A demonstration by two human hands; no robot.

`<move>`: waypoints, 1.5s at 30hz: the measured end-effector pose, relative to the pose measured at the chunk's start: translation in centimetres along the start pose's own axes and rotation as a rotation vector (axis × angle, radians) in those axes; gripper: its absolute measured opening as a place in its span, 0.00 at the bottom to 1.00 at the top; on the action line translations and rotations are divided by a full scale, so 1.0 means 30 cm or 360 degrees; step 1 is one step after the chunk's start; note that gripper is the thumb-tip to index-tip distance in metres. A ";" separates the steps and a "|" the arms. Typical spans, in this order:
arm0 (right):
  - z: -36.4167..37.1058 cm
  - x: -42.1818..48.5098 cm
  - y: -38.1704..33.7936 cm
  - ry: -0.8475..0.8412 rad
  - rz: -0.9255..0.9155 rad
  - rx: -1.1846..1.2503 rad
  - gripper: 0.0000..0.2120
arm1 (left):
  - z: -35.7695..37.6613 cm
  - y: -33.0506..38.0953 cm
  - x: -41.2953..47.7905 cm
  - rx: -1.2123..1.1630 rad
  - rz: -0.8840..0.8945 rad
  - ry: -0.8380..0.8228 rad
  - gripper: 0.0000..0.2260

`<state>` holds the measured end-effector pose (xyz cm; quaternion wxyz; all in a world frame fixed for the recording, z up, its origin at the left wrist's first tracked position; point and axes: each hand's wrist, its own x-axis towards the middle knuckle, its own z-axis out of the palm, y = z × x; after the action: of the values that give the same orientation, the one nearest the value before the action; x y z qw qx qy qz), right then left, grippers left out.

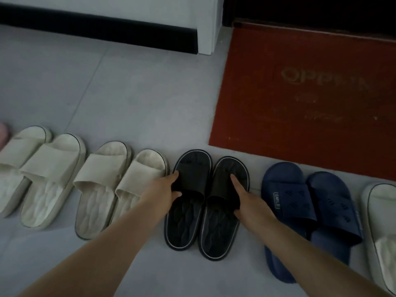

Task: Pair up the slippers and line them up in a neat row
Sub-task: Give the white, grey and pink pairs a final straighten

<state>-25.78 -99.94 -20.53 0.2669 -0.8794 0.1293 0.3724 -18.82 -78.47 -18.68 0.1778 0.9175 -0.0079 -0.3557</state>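
Observation:
A row of slippers lies on the grey floor. In the middle a black pair stands side by side: the left black slipper [184,213] and the right black slipper [220,228]. My left hand [166,187] grips the strap of the left one at its outer edge. My right hand [246,200] grips the strap of the right one at its outer edge. To the left lie two cream pairs [53,179] [120,187]. A navy blue pair [310,211] lies to the right, partly under my right forearm.
A red doormat [310,99] covers the floor beyond the right half of the row. A white slipper [383,228] is cut off at the right edge, a pink object [3,133] at the left edge. A white wall corner with a black baseboard [107,28] stands behind.

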 end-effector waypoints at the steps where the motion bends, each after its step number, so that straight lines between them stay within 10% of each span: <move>1: -0.011 -0.004 -0.009 -0.0064 0.0026 -0.0021 0.44 | -0.013 -0.010 -0.007 -0.0006 0.0027 -0.0080 0.31; 8: -0.151 -0.091 -0.269 -0.0031 0.0057 -0.0928 0.41 | -0.222 -0.255 -0.078 0.0208 0.0548 0.0133 0.26; 13: 0.075 -0.078 -0.574 0.0062 -0.0393 -0.0371 0.30 | -0.399 -0.544 0.000 0.1014 0.0171 0.0233 0.37; 22: 0.369 0.051 -0.719 0.0310 0.0036 -0.0175 0.34 | -0.435 -0.690 0.124 0.0527 0.0226 0.0190 0.21; 33: 0.361 0.005 -0.851 0.0416 0.0430 -0.0370 0.34 | -0.516 -0.791 0.089 0.0400 0.0569 -0.0029 0.29; 39: 0.446 -0.008 -1.176 0.0324 -0.0446 -0.0225 0.29 | -0.744 -1.012 0.113 0.0576 0.0244 0.0327 0.33; 45: 0.609 0.152 -1.375 -0.0037 -0.0189 0.0310 0.40 | -0.685 -1.219 0.094 0.0416 -0.0085 0.0166 0.41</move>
<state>-15.77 -55.76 -19.04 0.3742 -0.8510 0.1093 0.3518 -7.35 -38.03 -18.59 0.0473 0.9500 -0.0205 -0.3079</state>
